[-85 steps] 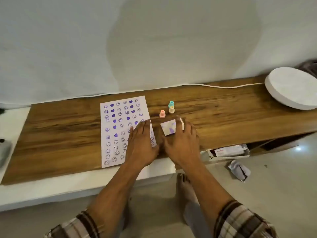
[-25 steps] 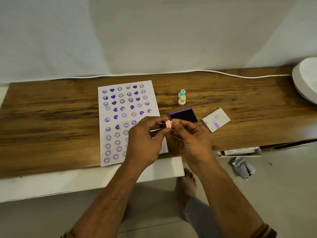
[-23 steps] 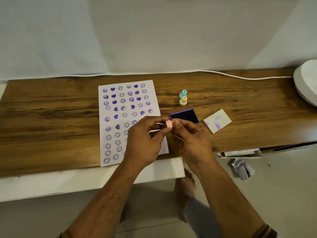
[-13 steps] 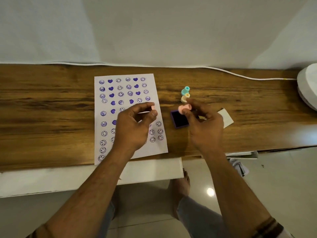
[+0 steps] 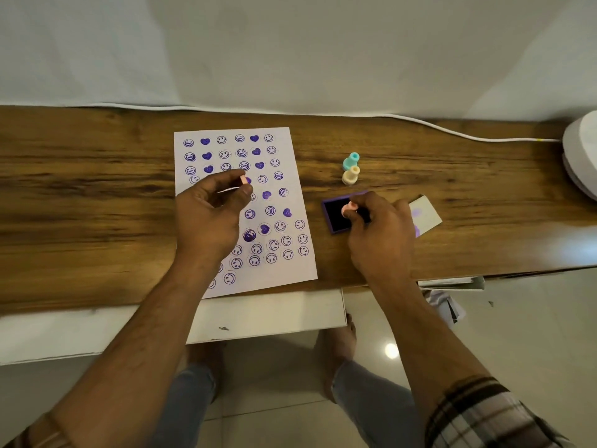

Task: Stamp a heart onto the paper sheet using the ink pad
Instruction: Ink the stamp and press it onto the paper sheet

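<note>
A white paper sheet covered with purple smiley and heart prints lies on the wooden tabletop. To its right sits the open purple ink pad. My right hand grips a small pink stamp and holds it down over the dark pad. My left hand hovers above the sheet, pinching the stamp's small pink cap between thumb and forefinger.
A teal stamp and a cream stamp stand behind the pad. The pad's white lid, smeared with purple, lies to the right. A white cable runs along the back edge. A round white object sits at far right.
The pad's lid was taken off and set aside. Both hands pulled the cap from the pink stamp; the left kept the cap, the right carried the stamp down onto the pad.
</note>
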{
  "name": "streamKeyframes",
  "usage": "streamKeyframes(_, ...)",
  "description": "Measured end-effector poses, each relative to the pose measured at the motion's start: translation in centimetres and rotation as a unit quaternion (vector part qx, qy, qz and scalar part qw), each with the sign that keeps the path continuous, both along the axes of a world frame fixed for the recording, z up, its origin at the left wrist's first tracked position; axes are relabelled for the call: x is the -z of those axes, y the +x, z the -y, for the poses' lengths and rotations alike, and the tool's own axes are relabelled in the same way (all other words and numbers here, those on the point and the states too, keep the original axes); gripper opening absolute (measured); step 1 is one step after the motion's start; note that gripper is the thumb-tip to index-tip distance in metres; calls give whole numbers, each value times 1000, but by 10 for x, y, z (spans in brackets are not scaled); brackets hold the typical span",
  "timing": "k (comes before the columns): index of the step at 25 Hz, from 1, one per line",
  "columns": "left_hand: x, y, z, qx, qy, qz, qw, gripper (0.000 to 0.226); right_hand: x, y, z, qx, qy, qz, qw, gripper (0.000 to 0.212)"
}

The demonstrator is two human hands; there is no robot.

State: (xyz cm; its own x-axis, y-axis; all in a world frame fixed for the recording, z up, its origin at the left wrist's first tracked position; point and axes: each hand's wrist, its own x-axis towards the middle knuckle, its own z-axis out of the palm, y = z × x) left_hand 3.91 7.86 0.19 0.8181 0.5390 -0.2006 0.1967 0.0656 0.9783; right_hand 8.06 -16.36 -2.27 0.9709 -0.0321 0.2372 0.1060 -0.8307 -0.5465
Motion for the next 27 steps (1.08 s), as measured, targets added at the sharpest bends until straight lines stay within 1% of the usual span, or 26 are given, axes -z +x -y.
streamKeyframes(3,1,0,-9,1,-19,0,1000,23,-4,0,-2,4,-6,-8,1000,13)
streamKeyframes(5,4,-2,-15,-2,-27,-13,1000,23,-8,1,-1,8,-12,-42,999,11)
streamKeyframes(6,6,-4,-20,-7,-37,-19,999,23,-12,3,-1,18,4,-64,998,13)
streamKeyframes(7,9,-6,-25,-13,-52,-22,998,23,-18,2,-2,33,47,-80,995,17)
streamKeyframes(8,12,-7,-30,-16,-72,-24,997,23,-26,-1,-2,45,110,-85,989,19)
streamKeyframes(9,15,-9,-34,-18,-91,-24,995,23,-35,-6,-3,47,170,-66,982,20)
streamKeyframes(11,21,-13,-41,-33,-113,-20,993,28,-49,-30,-20,-10,230,-36,973,22)
streamKeyframes(12,24,-14,-42,-44,-116,-16,992,30,-53,-46,-32,-61,243,-49,967,22)
streamKeyframes(14,28,-12,-40,-68,-113,-3,991,28,-49,-71,-57,-182,228,-81,953,25)
streamKeyframes(15,28,-10,-38,-81,-116,5,990,26,-42,-80,-67,-229,208,-84,947,27)
streamKeyframes(16,28,-8,-37,-94,-123,13,988,26,-34,-87,-74,-255,194,-91,943,27)
streamKeyframes(18,30,-4,-36,-115,-132,21,984,27,-18,-92,-79,-256,187,-124,940,29)
streamKeyframes(20,32,-2,-36,-123,-132,24,983,28,-5,-93,-78,-241,172,-138,945,30)
streamKeyframes(23,32,-1,-35,-122,-125,20,984,28,9,-91,-78,-242,136,-114,954,27)
streamKeyframes(27,34,-1,-37,-120,-131,22,984,28,13,-90,-81,-236,120,-89,960,25)
